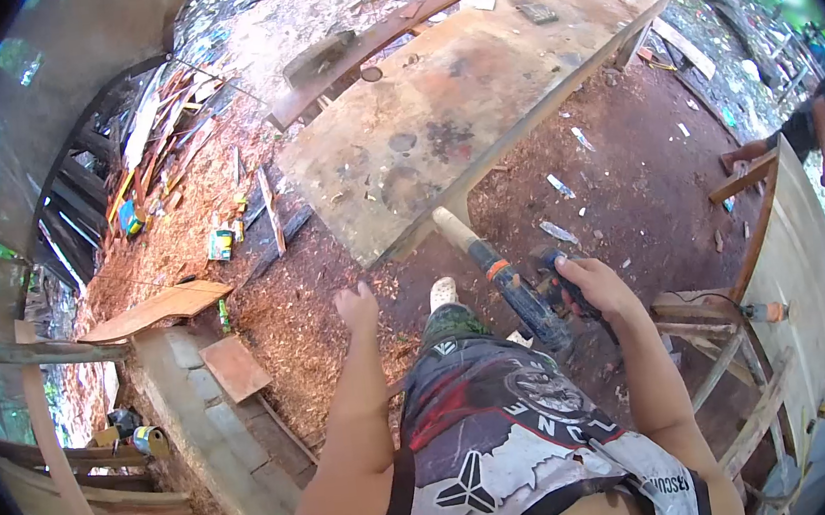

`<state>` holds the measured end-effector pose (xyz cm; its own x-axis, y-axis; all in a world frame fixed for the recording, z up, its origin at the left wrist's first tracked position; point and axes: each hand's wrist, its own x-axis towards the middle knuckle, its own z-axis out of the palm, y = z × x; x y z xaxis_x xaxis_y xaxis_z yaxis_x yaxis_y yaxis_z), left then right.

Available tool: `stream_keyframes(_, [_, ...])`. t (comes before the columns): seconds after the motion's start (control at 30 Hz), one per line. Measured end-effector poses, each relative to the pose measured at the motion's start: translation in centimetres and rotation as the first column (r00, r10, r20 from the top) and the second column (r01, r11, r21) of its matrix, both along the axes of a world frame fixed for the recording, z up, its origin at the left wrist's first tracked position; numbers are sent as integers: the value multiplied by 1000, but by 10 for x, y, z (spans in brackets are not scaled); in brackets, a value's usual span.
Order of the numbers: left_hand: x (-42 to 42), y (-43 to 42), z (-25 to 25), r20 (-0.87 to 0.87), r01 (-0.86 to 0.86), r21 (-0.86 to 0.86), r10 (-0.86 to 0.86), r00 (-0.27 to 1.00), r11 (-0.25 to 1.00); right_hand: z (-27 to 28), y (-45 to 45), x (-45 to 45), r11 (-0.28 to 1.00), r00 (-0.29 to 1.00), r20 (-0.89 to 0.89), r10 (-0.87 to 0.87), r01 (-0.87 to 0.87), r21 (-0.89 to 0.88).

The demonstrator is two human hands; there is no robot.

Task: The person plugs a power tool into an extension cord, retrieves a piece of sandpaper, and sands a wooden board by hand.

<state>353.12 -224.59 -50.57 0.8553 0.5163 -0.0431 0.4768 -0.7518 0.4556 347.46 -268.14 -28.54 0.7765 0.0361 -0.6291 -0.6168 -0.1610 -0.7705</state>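
My right hand (591,284) is wrapped round the black handle of a dark, long-barrelled tool (522,298) with an orange band and a pale, tube-like end. Its exact kind I cannot make out. The pale end points forward, close to the near edge of a long, stained wooden bench top (366,202). My left hand (355,307) hangs in the air left of my body, fingers curled in, and no object shows in it. Below it lies ground covered with wood shavings.
At right stands a large pale board on a wooden frame (804,247), with another tool (766,312) on it. A person (810,120) is beyond it. Wood scraps (168,132) and a loose board (162,309) lie left, near a low block wall (196,401).
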Motion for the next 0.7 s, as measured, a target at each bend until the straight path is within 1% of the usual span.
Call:
stream_keyframes(0.07, [35, -21, 38, 83, 161, 55, -165, 983, 985, 6, 13, 15, 1000, 1000, -20, 1, -1, 12])
stream_keyframes(0.1, [54, -25, 36, 161, 217, 48, -222, 962, 975, 5, 19, 23, 1000, 1000, -30, 5, -5, 1])
stream_keyframes(0.13, [71, -28, 31, 234, 272, 45, -275, 932, 961, 2, 26, 31, 999, 1000, 0, 17, -17, -32])
stream_keyframes(0.17, [89, -29, 23, 220, 350, 57, -354, 909, 935, -1, 34, 38, 998, 999, 27, 31, -29, -63])
stream_keyframes(0.2, [100, -31, 16, 204, 427, 67, -431, 879, 902, -1, 44, 43, 997, 999, 9, 33, -32, -68])
stream_keyframes(0.23, [105, -37, 20, 196, 426, 53, -428, 882, 903, 0, 54, 49, 996, 1000, 16, -18, 19, -92])
stream_keyframes(0.27, [110, -47, 24, 158, 505, 86, -512, 844, 859, 2, 60, 56, 990, 997, 28, -67, 70, -119])
stream_keyframes(0.3, [113, -57, 32, 119, 581, 113, -592, 797, 806, 6, 65, 61, 989, 998, 18, -65, 67, -133])
stream_keyframes(0.33, [113, -64, 37, 114, 579, 97, -587, 802, 810, 11, 71, 64, 986, 997, 20, -76, 78, -146])
stream_keyframes(0.4, [106, -65, 40, 29, 750, 101, -756, 654, 653, 21, 83, 68, 985, 997, -1, -77, 76, -157])
stream_keyframes(0.43, [103, -65, 32, 19, 749, 85, -752, 659, 658, 28, 81, 71, 992, 996, -66, -54, 46, -121])
stream_keyframes(0.47, [100, -65, 23, 78, 771, 87, -776, 626, 631, 33, 78, 73, 996, 991, -130, -31, 20, -85])
stream_keyframes(0.5, [98, -63, 16, 139, 793, 91, -796, 589, 603, 37, 77, 73, 996, 989, -148, -30, 17, -90])
stream_keyframes(0.53, [96, -59, 25, 45, 814, 43, -815, 578, 579, 41, 74, 71, 995, 988, -156, 20, -35, -92])
stream_keyframes(0.57, [97, -55, 30, 40, 815, 29, -815, 578, 579, 42, 72, 68, 992, 984, -161, 70, -86, -92])
stream_keyframes(0.6, [97, -49, 33, -7, 821, 21, -821, 571, 571, 41, 69, 64, 986, 985, -141, 98, -116, -122])
stream_keyframes(0.63, [97, -44, 32, -55, 828, 12, -826, 561, 561, 41, 68, 63, 986, 983, -155, 94, -113, -122])
stream_keyframes(0.67, [98, -36, 21, -61, 828, 66, -826, 560, 557, 45, 69, 61, 965, 973, -161, 167, -195, -177])
stream_keyframes(0.7, [101, -27, 26, -65, 831, 55, -829, 556, 553, 52, 71, 62, 934, 956, -169, 239, -274, -230])
